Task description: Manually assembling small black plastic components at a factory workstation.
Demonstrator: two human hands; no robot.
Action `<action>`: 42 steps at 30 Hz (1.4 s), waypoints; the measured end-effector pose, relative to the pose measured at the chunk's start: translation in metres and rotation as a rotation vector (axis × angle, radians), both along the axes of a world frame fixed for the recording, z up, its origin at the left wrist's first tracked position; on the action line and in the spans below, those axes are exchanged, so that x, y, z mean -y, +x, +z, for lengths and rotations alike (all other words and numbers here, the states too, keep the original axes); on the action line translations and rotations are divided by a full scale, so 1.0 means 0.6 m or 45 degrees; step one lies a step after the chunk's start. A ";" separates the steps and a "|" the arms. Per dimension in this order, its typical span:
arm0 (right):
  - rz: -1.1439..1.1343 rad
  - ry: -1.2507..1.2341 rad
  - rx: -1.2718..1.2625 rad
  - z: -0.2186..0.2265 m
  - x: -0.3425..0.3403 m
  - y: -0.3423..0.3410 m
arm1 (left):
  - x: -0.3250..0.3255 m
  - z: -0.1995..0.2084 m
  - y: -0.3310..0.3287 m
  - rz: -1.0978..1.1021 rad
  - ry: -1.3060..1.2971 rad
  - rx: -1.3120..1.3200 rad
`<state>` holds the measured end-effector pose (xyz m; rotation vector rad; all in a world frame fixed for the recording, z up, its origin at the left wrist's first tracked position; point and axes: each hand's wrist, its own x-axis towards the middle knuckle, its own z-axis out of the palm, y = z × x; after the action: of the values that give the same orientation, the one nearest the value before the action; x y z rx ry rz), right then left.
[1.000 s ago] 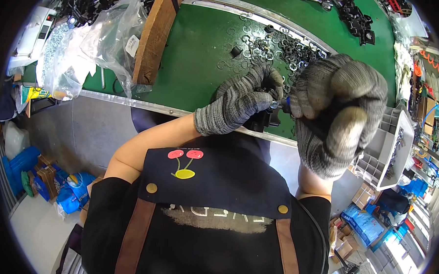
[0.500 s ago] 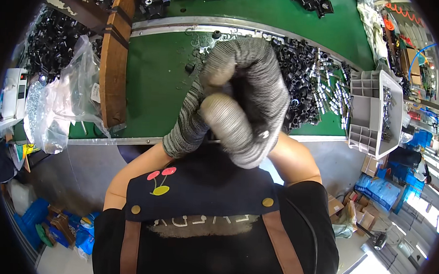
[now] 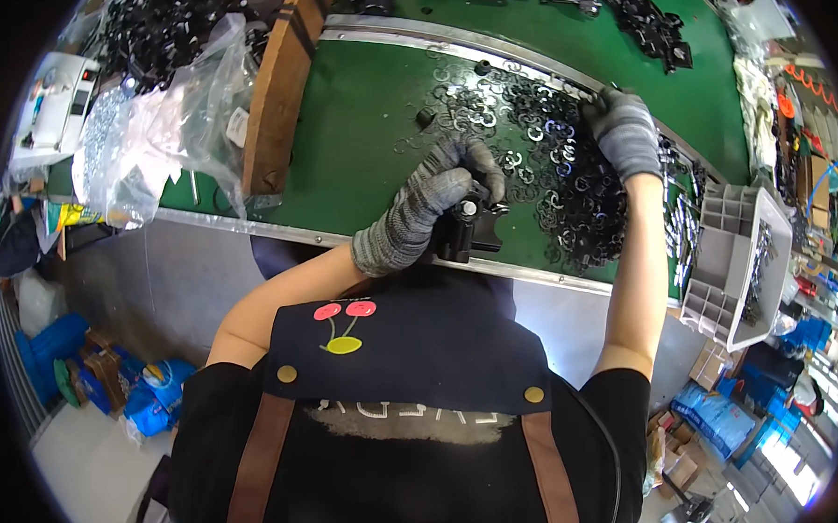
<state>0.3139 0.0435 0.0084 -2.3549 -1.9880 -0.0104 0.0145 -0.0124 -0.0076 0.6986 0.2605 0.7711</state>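
My left hand [image 3: 441,192], in a grey striped glove, is closed around a black metal part [image 3: 462,231] near the front edge of the green bench. The part has a short cylinder with a bright round end and a flat plate beside it; the glove hides the rest. Farther right, my gloved right hand [image 3: 624,135] reaches to the far side of a pile of small black pieces [image 3: 590,208]. Its fingers are curled down together there, and whatever they pinch is hidden. Many small C-shaped rings [image 3: 482,105] lie scattered left of the pile.
A grey divided bin [image 3: 723,261] stands at the right bench edge, with slim metal pins [image 3: 684,222] beside it. At left are a wooden board [image 3: 281,106] and a clear plastic bag [image 3: 157,147]. A metal rail [image 3: 429,42] crosses the bench behind the rings.
My hands were together over the bench, hiding what they held. The right hand has moved away to the far right pile, while the left stays near, the black part now showing.
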 end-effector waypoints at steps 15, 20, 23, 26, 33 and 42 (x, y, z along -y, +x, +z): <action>0.059 0.270 -0.901 0.095 0.151 -0.170 | 0.003 0.005 -0.011 0.046 0.008 -0.062; 0.231 0.435 -1.796 0.124 0.185 -0.248 | 0.005 0.013 -0.003 0.129 0.129 -0.128; 0.497 0.455 -1.240 0.101 0.189 -0.259 | 0.005 0.020 -0.010 0.161 0.203 -0.184; 0.570 0.390 -1.054 0.114 0.186 -0.251 | 0.001 0.017 -0.014 0.122 0.348 -0.234; 0.526 0.924 -2.170 0.148 0.181 -0.270 | 0.010 0.020 -0.014 -0.014 0.210 -0.137; 0.670 0.732 -1.822 0.103 0.199 -0.247 | 0.004 0.036 -0.020 -0.018 0.300 -0.240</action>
<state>0.1658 -0.0761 0.0700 -0.8405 -1.3786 0.7500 0.0023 -0.0150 0.0141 0.9971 0.3383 0.7297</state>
